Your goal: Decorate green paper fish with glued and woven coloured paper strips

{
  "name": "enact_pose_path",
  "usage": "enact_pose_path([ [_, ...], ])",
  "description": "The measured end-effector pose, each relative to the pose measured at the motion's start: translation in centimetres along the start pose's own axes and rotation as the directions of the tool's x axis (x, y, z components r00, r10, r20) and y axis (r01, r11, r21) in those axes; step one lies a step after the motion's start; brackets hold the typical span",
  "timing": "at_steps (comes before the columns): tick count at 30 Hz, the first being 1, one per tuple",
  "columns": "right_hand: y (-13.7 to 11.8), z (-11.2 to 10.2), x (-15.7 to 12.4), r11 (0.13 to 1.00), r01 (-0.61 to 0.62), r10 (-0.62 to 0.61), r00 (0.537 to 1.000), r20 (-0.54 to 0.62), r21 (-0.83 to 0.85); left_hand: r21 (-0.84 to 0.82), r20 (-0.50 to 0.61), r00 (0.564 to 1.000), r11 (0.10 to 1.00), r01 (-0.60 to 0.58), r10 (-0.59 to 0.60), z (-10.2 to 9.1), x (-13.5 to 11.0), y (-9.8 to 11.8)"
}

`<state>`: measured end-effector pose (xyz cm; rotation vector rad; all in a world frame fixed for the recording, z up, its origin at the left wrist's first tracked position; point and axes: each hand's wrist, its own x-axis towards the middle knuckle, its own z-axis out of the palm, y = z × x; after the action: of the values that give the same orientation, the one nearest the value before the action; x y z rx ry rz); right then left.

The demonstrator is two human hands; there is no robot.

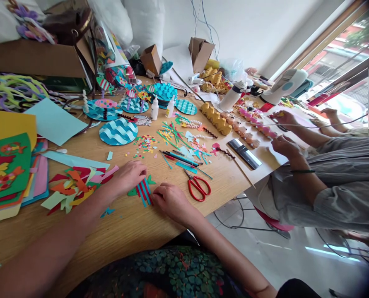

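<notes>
A green paper fish [132, 192] lies flat on the table, crossed by blue and dark red paper strips [144, 193]. My left hand [129, 177] has its fingers curled down on the upper end of the strips. On the other side, my right hand [171, 202] is closed, its bent fingers at the right edge of the strips; what they pinch, if anything, is hidden. Red-handled scissors [198, 186] lie just right of my right hand. Behind them are several pencils [181, 159] and a heap of thin coloured paper strips [173, 134].
Paper scraps [75, 186] and stacked coloured sheets [37, 178] lie at left. Wavy blue discs [118, 132], glue bottles [155, 108] and paper dots [145, 142] sit farther back. A phone [244, 153] and a co-worker's hands [285, 147] are at right.
</notes>
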<state>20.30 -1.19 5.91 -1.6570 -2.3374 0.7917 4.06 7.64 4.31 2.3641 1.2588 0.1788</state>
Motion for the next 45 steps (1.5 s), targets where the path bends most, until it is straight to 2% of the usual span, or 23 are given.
enact_pose_path([
  [4, 0.6, -1.1, -0.5, 1.000, 0.013, -0.013, 1.000, -0.007, 0.025, -0.032, -0.010, 1.000, 0.999, 0.026, -0.026, -1.0, -0.3, -0.6],
  [7, 1.2, -1.8, -0.4, 0.997, 0.019, -0.014, 0.998, -0.059, 0.075, -0.025, -0.119, 0.993, 0.999, 0.022, -0.025, -1.8, -1.2, -0.8],
  [9, 1.4, -2.3, -0.1, 0.993, 0.004, 0.006, 0.997, -0.077, 0.119, 0.012, -0.178, 0.984, 0.999, -0.030, 0.031, -1.6, -2.4, -0.5],
  [11, 1.4, -2.6, 0.5, 0.988, -0.021, 0.032, 0.997, -0.070, 0.156, 0.065, -0.176, 0.976, 0.991, -0.116, 0.126, -0.7, -3.8, 0.1],
  [14, 1.2, -2.7, 1.7, 0.986, -0.026, 0.035, 0.998, -0.050, 0.166, 0.150, -0.152, 0.955, 0.961, -0.231, 0.253, 1.8, -5.9, 1.2],
  [18, 0.9, -2.2, 3.2, 0.992, -0.013, 0.016, 1.000, -0.018, 0.129, 0.319, -0.209, 0.928, 0.919, -0.233, 0.308, 4.6, -7.5, 1.8],
  [21, 0.5, -1.8, 4.0, 0.994, -0.021, 0.020, 1.000, 0.012, 0.105, 0.404, -0.216, 0.913, 0.883, -0.238, 0.345, 5.2, -7.8, 1.7],
  [28, -0.2, -1.3, 4.7, 1.000, 0.005, -0.004, 0.999, 0.036, -0.030, 0.411, -0.155, 0.949, 0.891, -0.192, 0.276, 5.2, -7.9, 1.7],
  [33, 0.0, -0.7, 5.5, 0.995, 0.002, 0.007, 0.997, 0.083, -0.102, 0.449, -0.209, 0.919, 0.868, -0.213, 0.334, 5.2, -8.0, 1.9],
  [37, 0.0, -1.0, 6.0, 0.986, -0.038, 0.053, 0.995, 0.087, -0.165, 0.492, -0.228, 0.904, 0.844, -0.213, 0.361, 4.9, -8.1, 2.2],
  [45, -0.5, -1.2, 5.6, 0.992, 0.010, 0.005, 0.993, 0.120, -0.125, 0.507, -0.244, 0.893, 0.835, -0.216, 0.379, 4.9, -8.1, 2.1],
])
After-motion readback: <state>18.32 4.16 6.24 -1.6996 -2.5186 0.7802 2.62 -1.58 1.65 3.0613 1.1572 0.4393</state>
